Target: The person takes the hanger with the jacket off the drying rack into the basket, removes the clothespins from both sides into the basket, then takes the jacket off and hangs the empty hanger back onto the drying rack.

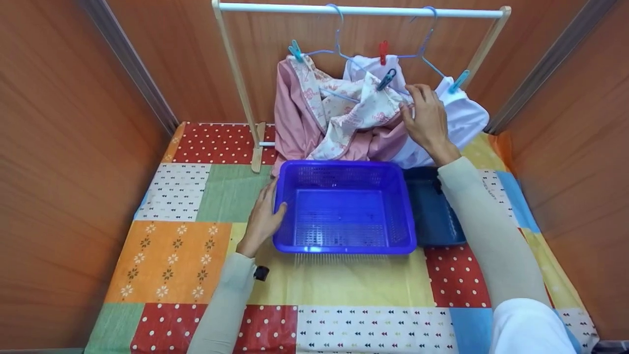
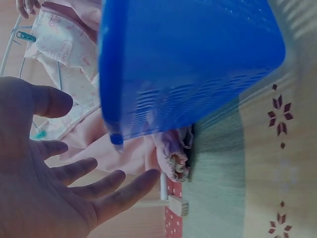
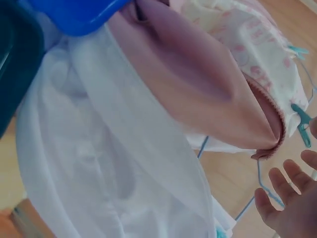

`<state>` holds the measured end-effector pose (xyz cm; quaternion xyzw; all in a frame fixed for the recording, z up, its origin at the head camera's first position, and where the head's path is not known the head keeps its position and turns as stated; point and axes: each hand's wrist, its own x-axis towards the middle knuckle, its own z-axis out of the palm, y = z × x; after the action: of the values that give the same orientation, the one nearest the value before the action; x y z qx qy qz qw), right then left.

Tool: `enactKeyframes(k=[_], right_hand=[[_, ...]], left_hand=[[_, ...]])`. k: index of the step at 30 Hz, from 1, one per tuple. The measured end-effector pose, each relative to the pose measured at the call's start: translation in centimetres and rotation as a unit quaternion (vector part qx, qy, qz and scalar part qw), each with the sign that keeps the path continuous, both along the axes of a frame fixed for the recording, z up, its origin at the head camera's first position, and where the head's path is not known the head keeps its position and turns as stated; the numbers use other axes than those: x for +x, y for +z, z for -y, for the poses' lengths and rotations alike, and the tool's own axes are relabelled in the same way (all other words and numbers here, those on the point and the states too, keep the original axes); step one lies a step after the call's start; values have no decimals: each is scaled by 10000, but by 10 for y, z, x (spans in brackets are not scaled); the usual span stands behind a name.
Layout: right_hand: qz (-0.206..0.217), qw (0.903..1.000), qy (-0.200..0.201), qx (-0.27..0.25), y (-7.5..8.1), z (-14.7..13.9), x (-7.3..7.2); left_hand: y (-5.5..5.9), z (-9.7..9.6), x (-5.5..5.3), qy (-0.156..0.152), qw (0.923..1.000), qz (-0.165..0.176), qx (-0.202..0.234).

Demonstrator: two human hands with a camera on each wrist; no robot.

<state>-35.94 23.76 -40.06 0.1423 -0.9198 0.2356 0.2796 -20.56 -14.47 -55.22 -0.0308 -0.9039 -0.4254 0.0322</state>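
Note:
My left hand (image 1: 264, 215) is beside the left rim of a blue plastic basket (image 1: 339, 250), its fingers spread with the thumb over the rim. In the left wrist view the open palm faces the basket (image 2: 198, 59). Near the right shoulder of a pink jacket (image 1: 297, 115) with a pale printed lining, my right hand (image 1: 428, 115) has its fingers loosely bent, holding nothing. A dark teal clothespin (image 1: 386, 79) grips the jacket close to those fingertips. In the right wrist view, the fingers stand apart from the jacket's edge (image 3: 270, 148).
A small rack with a white rail (image 1: 275, 8) carries two blue hangers. Behind the jacket hangs a white garment (image 1: 464, 118) with a red clothespin (image 1: 383, 52) and a light teal clothespin (image 1: 459, 81). A dark tray (image 1: 435, 216) lies right of the basket on the patchwork cloth (image 1: 363, 285).

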Motion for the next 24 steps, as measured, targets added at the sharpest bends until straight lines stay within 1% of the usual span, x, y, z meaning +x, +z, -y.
enactKeyframes(k=[2,5,7,10,12,14,16,20,24], right_hand=[[-27,10000,29,-87,0,0,-5],[113,9998,64,-168,-1,2,-10],[275,9993,72,-231,-3,3,-13],[556,9978,65,-348,-3,4,-16],[774,9962,46,-393,-4,4,-18],[969,9944,31,-414,-3,3,-20],[1132,9922,64,-513,-1,3,-22],[1332,9887,259,-639,6,5,-26],[1484,9873,356,-435,8,9,-30]], left_hand=[[-4,1,0,-22,9998,22,212],[-10,3,-1,-54,9980,142,614],[-12,3,-2,10,9952,335,922],[-14,2,-4,161,9894,717,1255],[-15,2,-5,216,9861,969,1331],[-18,2,-5,173,9843,1104,1365],[-19,3,-6,144,9834,1126,1417],[-22,5,-5,144,9827,1071,1505],[-22,6,-5,178,9808,1073,1617]])
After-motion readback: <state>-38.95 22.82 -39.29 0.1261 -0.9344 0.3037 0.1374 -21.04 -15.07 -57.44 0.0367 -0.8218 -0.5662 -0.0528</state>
